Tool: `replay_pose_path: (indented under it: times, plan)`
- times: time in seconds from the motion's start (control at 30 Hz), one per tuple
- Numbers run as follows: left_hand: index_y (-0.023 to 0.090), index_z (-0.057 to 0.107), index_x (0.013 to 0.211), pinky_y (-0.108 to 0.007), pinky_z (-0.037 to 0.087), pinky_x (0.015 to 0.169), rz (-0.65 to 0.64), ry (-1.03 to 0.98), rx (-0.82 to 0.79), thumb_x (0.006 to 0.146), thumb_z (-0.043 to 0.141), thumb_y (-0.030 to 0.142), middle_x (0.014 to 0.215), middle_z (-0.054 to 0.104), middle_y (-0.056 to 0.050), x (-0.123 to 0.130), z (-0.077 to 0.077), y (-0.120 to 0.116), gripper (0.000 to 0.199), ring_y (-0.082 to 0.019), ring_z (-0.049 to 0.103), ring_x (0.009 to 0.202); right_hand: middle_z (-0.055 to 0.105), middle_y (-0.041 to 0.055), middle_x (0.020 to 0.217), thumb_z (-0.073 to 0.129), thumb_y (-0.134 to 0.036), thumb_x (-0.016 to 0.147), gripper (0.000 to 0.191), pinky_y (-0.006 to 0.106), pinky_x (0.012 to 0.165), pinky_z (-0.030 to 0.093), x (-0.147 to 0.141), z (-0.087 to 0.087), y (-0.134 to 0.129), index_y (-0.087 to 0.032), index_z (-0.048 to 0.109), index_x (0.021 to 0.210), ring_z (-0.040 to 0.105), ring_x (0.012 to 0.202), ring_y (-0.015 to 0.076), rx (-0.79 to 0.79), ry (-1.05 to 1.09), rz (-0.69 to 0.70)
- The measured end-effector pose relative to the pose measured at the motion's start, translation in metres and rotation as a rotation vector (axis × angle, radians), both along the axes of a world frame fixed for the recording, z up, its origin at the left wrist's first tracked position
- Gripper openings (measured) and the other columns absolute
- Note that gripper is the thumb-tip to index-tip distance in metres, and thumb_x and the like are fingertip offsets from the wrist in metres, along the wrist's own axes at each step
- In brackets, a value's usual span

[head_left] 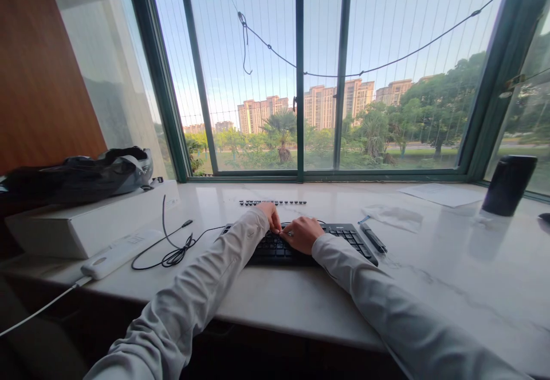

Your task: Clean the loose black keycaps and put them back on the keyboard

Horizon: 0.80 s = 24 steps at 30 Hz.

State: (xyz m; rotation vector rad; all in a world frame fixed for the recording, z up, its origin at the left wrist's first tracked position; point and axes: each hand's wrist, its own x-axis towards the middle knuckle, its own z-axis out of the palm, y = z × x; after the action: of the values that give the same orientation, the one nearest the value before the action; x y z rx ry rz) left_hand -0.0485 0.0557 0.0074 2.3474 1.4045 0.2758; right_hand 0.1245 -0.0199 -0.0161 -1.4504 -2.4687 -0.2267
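Observation:
A black keyboard (275, 252) lies on the white marble-look sill, and both my hands are over its upper left part. My left hand (270, 216) points down with its fingers pinched together at the keys. Against its fingertips come those of my right hand (304, 234), which is bent and closed above the keys. Whatever either hand pinches is too small to make out. Behind the keyboard runs a row of small black keycaps (272, 203), set apart from it.
At left lie a coiled black cable (174, 255), a white power strip (120, 253) and a white box (86, 225) under a black bag (86, 176). To the right are a dark utility knife (373, 238), a clear plastic bag (393, 218), paper (442, 194) and a black cylinder (509, 185).

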Motion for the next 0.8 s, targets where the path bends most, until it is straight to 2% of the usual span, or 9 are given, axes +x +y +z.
replay_pose_path:
  times: [0.1, 0.2, 0.3, 0.4, 0.47, 0.57, 0.67, 0.8]
  plan:
    - [0.019, 0.076, 0.077, -0.023, 0.045, 0.070, 0.008, -0.031, -0.037, 0.053, 0.078, 0.034, 0.069, 0.071, -0.003, -0.009, -0.001, 0.000, 0.028, -0.017, 0.063, 0.073, 0.070, 0.0088, 0.092, 0.033, -0.053, 0.086, 0.042, 0.036, 0.071, 0.043, 0.004, 0.002, 0.001, -0.036, 0.070, 0.099, 0.064, 0.086, 0.0262, 0.028, -0.023, 0.027]
    - [0.019, 0.075, 0.086, -0.024, 0.046, 0.074, 0.081, -0.118, -0.022, 0.056, 0.077, 0.040, 0.080, 0.073, -0.004, -0.022, 0.001, 0.004, 0.037, -0.017, 0.063, 0.078, 0.070, 0.0077, 0.093, 0.030, -0.052, 0.088, 0.044, 0.036, 0.071, 0.042, 0.007, 0.003, 0.002, -0.036, 0.068, 0.103, 0.064, 0.086, 0.0255, 0.072, 0.016, 0.007]
    - [0.017, 0.074, 0.089, -0.025, 0.047, 0.075, 0.224, -0.158, 0.108, 0.061, 0.075, 0.037, 0.084, 0.073, -0.007, -0.035, 0.005, 0.010, 0.035, -0.017, 0.064, 0.078, 0.070, 0.0062, 0.095, 0.031, -0.051, 0.088, 0.042, 0.035, 0.072, 0.041, 0.007, 0.003, 0.002, -0.037, 0.067, 0.104, 0.064, 0.088, 0.0249, 0.062, 0.029, 0.020]
    - [0.018, 0.074, 0.088, -0.025, 0.047, 0.076, 0.335, -0.053, 0.294, 0.065, 0.072, 0.035, 0.082, 0.072, -0.006, -0.044, 0.007, 0.014, 0.029, -0.017, 0.064, 0.079, 0.071, 0.0065, 0.095, 0.032, -0.052, 0.088, 0.041, 0.035, 0.072, 0.041, 0.006, 0.004, 0.002, -0.036, 0.068, 0.101, 0.064, 0.086, 0.0244, 0.039, -0.003, 0.043]
    - [0.019, 0.074, 0.086, -0.027, 0.047, 0.079, 0.368, 0.015, 0.384, 0.066, 0.071, 0.033, 0.082, 0.072, -0.005, -0.046, 0.007, 0.016, 0.024, -0.018, 0.063, 0.082, 0.070, 0.0070, 0.093, 0.028, -0.050, 0.089, 0.044, 0.035, 0.073, 0.041, 0.008, 0.006, 0.002, -0.034, 0.066, 0.105, 0.064, 0.086, 0.0238, 0.069, 0.023, 0.003]
    - [0.022, 0.074, 0.083, -0.028, 0.045, 0.083, 0.369, 0.081, 0.458, 0.069, 0.068, 0.029, 0.084, 0.072, -0.003, -0.041, 0.007, 0.022, 0.017, -0.019, 0.062, 0.088, 0.070, 0.0077, 0.092, 0.024, -0.046, 0.092, 0.045, 0.034, 0.073, 0.040, 0.015, 0.008, 0.004, -0.032, 0.063, 0.110, 0.063, 0.086, 0.0227, 0.112, 0.082, -0.099]
    - [0.025, 0.073, 0.083, -0.026, 0.045, 0.081, 0.329, 0.181, 0.493, 0.069, 0.067, 0.028, 0.086, 0.072, -0.001, -0.026, 0.006, 0.035, 0.016, -0.018, 0.062, 0.088, 0.070, 0.0077, 0.096, 0.030, -0.037, 0.091, 0.039, 0.033, 0.072, 0.039, 0.023, 0.006, 0.009, -0.031, 0.061, 0.113, 0.063, 0.086, 0.0225, 0.124, 0.111, -0.163]
    - [0.022, 0.074, 0.078, -0.029, 0.045, 0.078, 0.275, 0.355, 0.527, 0.069, 0.065, 0.029, 0.087, 0.071, -0.007, -0.003, -0.001, 0.060, 0.014, -0.021, 0.063, 0.086, 0.068, 0.0059, 0.101, 0.038, -0.024, 0.084, 0.038, 0.033, 0.069, 0.039, 0.028, 0.002, 0.016, -0.030, 0.059, 0.115, 0.062, 0.087, 0.0222, 0.152, 0.166, -0.173]
